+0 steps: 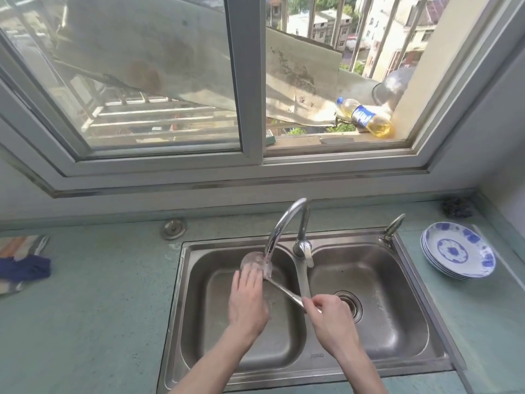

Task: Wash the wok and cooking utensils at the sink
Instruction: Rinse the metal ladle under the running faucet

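The left hand (pixel 246 300), fingers straight, presses on the round head of a metal skimmer (pixel 257 264) under the faucet (pixel 279 226), over the left sink (pixel 318 356) basin. The right hand (pixel 331 319) pinches its thin, wet, shiny handle.

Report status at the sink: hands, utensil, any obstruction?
Right hand pinches ladle handle. Left hand fingers flat, rubbing its bowl under the faucet over the left basin. Wok not in view. Nothing blocking.

Two basins (pixel 369 294), one ladle (pixel 257 265) — perhaps four plates (pixel 457 251)
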`<state>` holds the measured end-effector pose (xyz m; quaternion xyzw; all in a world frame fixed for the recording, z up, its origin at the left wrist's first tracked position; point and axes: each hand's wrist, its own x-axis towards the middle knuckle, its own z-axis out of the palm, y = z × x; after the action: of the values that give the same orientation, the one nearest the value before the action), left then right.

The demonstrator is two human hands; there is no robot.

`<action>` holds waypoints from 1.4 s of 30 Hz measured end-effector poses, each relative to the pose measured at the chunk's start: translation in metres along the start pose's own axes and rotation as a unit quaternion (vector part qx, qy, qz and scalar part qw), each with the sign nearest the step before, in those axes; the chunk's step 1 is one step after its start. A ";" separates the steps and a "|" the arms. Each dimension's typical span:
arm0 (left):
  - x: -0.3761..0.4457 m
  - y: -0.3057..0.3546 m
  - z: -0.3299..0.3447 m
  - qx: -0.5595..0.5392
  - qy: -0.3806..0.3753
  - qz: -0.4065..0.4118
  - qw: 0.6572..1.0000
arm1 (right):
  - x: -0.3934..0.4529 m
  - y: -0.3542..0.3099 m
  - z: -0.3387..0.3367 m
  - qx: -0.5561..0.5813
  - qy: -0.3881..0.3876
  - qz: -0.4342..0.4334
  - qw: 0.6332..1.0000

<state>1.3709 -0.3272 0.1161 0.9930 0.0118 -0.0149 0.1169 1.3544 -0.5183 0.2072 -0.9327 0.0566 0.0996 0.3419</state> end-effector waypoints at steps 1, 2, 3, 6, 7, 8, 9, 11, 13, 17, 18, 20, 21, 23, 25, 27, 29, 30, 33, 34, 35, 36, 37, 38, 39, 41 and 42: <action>0.003 -0.003 -0.001 0.033 -0.007 -0.010 0.999 | 0.001 0.000 0.000 0.010 -0.005 0.001 1.000; 0.007 -0.004 0.000 0.041 -0.002 -0.025 0.999 | 0.001 -0.001 0.000 0.019 -0.005 0.001 1.000; 0.009 -0.003 0.002 0.012 0.024 -0.043 0.999 | 0.000 -0.004 0.000 0.028 -0.004 0.001 1.000; 0.013 0.007 0.002 -0.160 0.108 -0.102 0.976 | -0.006 -0.012 -0.002 0.047 -0.009 0.010 0.999; 0.015 0.012 -0.002 -0.202 0.142 -0.111 0.962 | -0.007 -0.013 -0.005 0.057 -0.016 0.013 0.998; 0.018 0.015 -0.009 -0.234 0.177 -0.122 0.948 | -0.008 -0.013 -0.008 0.066 -0.024 0.011 0.997; 0.020 0.018 -0.016 -0.254 0.207 -0.137 0.935 | -0.008 -0.011 -0.011 0.073 -0.030 0.009 0.997; 0.025 0.019 -0.025 -0.283 0.241 -0.164 0.913 | -0.007 -0.005 -0.015 0.079 -0.036 -0.001 0.996; 0.030 0.015 -0.029 -0.324 0.222 -0.188 0.900 | -0.005 0.002 -0.016 0.074 -0.032 -0.003 0.997; 0.038 0.003 -0.027 -0.527 0.072 -0.270 0.803 | -0.006 0.010 -0.020 0.082 -0.042 0.020 0.996; 0.039 0.002 -0.026 -0.565 0.051 -0.281 0.774 | -0.006 0.012 -0.021 0.084 -0.041 0.022 0.995; 0.039 0.002 -0.024 -0.542 0.047 -0.297 0.785 | -0.006 0.012 -0.025 0.087 -0.042 0.023 0.995; 0.039 0.001 -0.023 -0.508 0.047 -0.303 0.805 | -0.006 0.013 -0.027 0.084 -0.042 0.021 0.995; 0.039 0.000 -0.018 -0.498 0.022 -0.299 0.814 | -0.004 0.017 -0.028 0.065 -0.034 0.014 0.997; 0.039 -0.003 -0.012 -0.565 -0.029 -0.273 0.778 | -0.004 0.021 -0.028 0.047 -0.025 0.008 0.999; 0.037 -0.001 -0.013 -0.613 -0.043 -0.266 0.742 | -0.005 0.026 -0.027 0.041 -0.031 0.011 0.999; 0.033 0.004 -0.018 -0.613 -0.022 -0.285 0.736 | -0.006 0.028 -0.027 0.040 -0.041 0.008 0.998; 0.031 0.006 -0.018 -0.609 -0.015 -0.294 0.737 | -0.006 0.029 -0.027 0.040 -0.041 0.005 0.998; 0.031 0.002 -0.014 -0.575 -0.013 -0.288 0.766 | -0.006 0.032 -0.027 0.037 -0.034 -0.003 0.999; 0.032 -0.002 -0.010 -0.570 -0.011 -0.268 0.777 | -0.006 0.033 -0.026 0.038 -0.033 -0.003 0.999; 0.032 -0.004 -0.013 -0.559 -0.011 -0.251 0.790 | -0.005 0.033 -0.027 0.035 -0.033 -0.001 0.999; 0.033 -0.008 -0.012 -0.563 -0.006 -0.234 0.793 | -0.005 0.034 -0.027 0.031 -0.032 0.001 0.999; 0.034 -0.010 -0.013 -0.566 -0.003 -0.224 0.794 | -0.005 0.034 -0.027 0.030 -0.031 0.006 0.999; 0.034 -0.011 -0.013 -0.570 0.007 -0.218 0.793 | -0.005 0.035 -0.027 0.033 -0.029 0.010 0.999; 0.035 -0.011 -0.017 -0.561 0.029 -0.221 0.798 | -0.005 0.036 -0.027 0.038 -0.030 0.019 0.999; 0.035 -0.012 -0.019 -0.521 0.069 -0.217 0.823 | -0.006 0.036 -0.029 0.035 -0.034 0.032 0.998; 0.035 -0.012 -0.020 -0.497 0.077 -0.205 0.840 | -0.005 0.037 -0.029 0.026 -0.032 0.035 0.999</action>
<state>1.4060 -0.3106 0.1315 0.7747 0.2297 0.0461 0.5874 1.3474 -0.5651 0.2074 -0.9174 0.0810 0.1403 0.3635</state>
